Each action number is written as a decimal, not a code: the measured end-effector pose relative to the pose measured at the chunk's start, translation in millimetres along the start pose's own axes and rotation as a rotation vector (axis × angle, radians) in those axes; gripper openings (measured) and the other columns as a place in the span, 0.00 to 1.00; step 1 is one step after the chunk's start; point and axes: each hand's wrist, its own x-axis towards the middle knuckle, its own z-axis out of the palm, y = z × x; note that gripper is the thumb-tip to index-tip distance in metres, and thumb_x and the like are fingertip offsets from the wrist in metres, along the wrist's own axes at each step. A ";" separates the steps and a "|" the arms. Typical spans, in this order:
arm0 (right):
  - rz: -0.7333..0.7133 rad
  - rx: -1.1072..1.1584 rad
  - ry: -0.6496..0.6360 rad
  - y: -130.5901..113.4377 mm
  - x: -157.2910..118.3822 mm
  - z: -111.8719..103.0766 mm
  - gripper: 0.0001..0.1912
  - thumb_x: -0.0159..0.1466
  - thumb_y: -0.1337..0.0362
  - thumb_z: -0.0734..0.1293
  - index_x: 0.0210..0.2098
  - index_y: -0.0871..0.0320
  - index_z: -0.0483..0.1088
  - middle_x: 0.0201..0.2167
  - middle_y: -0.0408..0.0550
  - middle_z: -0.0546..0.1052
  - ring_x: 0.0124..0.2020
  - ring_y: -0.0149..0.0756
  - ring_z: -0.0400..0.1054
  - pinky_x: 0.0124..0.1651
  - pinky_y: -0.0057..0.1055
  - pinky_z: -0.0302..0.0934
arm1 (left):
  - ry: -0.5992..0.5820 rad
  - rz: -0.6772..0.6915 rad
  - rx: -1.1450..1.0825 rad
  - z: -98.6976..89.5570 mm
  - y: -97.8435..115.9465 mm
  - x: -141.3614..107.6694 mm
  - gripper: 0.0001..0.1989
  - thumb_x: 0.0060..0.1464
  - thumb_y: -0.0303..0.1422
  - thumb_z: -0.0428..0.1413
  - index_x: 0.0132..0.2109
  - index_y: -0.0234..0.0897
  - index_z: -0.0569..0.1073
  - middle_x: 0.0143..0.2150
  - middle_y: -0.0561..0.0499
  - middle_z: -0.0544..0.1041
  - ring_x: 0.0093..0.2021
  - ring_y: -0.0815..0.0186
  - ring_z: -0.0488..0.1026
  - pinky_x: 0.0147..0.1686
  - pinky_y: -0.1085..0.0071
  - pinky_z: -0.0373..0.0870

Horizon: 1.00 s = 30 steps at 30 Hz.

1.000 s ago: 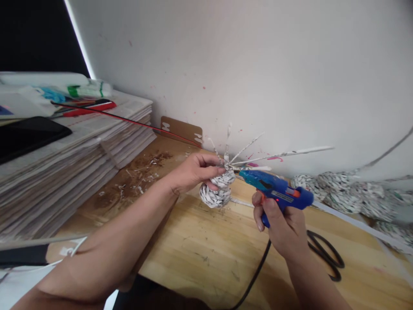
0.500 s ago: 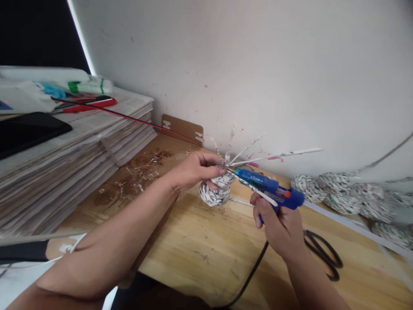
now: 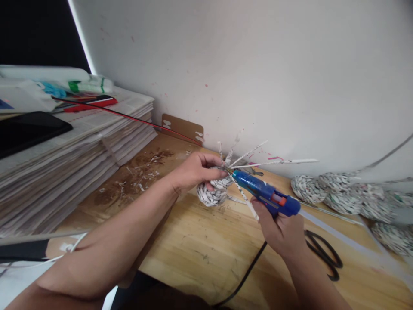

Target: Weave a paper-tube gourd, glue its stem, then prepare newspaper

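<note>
My left hand (image 3: 201, 172) pinches a woven newspaper piece (image 3: 213, 194), rounded at its lower end, with rolled paper strands (image 3: 249, 154) fanning out from its top. In my right hand (image 3: 280, 230) is a blue hot glue gun (image 3: 261, 189), a pale glue stick (image 3: 335, 234) trailing from its back. The gun's nozzle meets the base of the strands, close to my left thumb; whether glue is coming out cannot be seen. One strand hangs down beside the gun's barrel. A black cord (image 3: 247, 275) runs from below the gun to the table's front edge.
Black-handled scissors (image 3: 324, 254) lie right of my right wrist. Several woven paper pieces (image 3: 338, 189) rest along the wall at right. A tall newspaper stack (image 3: 106, 146) at left carries a phone (image 3: 32, 131). Brown cardboard (image 3: 182, 129) leans on the wall.
The glue gun has tipped and shifted slightly left and down at its rear. The woven piece has turned a little, and its strands have swung lower at right.
</note>
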 end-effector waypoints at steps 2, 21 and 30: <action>-0.066 -0.081 -0.029 -0.4 1.6 -2.5 0.06 0.67 0.61 0.68 0.35 0.54 0.68 0.27 0.41 0.69 0.27 0.33 0.65 0.31 0.31 0.59 | 0.000 -0.010 0.026 -0.1 1.0 -0.3 0.09 0.45 0.28 0.68 0.36 0.32 0.79 0.27 0.55 0.78 0.20 0.74 0.72 0.16 0.79 0.73; -0.220 -0.193 -0.017 -8.5 10.7 -10.4 0.05 0.66 0.64 0.67 0.35 0.53 0.65 0.28 0.43 0.69 0.29 0.35 0.66 0.31 0.32 0.60 | -0.003 -0.029 0.111 -1.9 1.7 -1.1 0.08 0.49 0.32 0.67 0.36 0.34 0.80 0.29 0.52 0.79 0.19 0.75 0.71 0.16 0.79 0.70; 0.053 0.105 0.163 0.9 -1.2 -5.6 0.08 0.68 0.62 0.65 0.32 0.55 0.70 0.27 0.45 0.71 0.24 0.35 0.66 0.28 0.35 0.60 | 0.034 -0.023 0.034 -3.0 4.5 1.5 0.12 0.46 0.35 0.68 0.36 0.32 0.81 0.28 0.53 0.77 0.20 0.76 0.68 0.16 0.80 0.67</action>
